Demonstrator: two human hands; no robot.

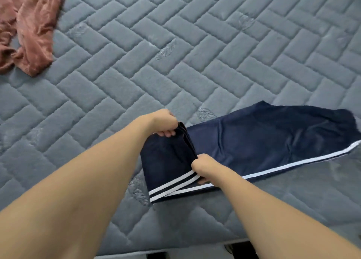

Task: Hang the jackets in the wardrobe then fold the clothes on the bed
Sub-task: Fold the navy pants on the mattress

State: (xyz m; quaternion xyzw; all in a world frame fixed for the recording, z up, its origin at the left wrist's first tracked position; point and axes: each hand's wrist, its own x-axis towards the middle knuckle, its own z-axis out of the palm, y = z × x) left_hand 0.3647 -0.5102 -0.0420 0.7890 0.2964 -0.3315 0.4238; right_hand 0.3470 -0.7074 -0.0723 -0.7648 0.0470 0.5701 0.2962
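Both hands, left hand and right hand, pinched the folded end of the navy trousers, whose long axis ran toward the frame's right edge.

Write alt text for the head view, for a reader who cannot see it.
Two bare hands fold navy trousers with white side stripes on a grey quilted mattress: the left hand and right hand each grip the doubled-over end. A crumpled pink garment lies apart at the far left corner.
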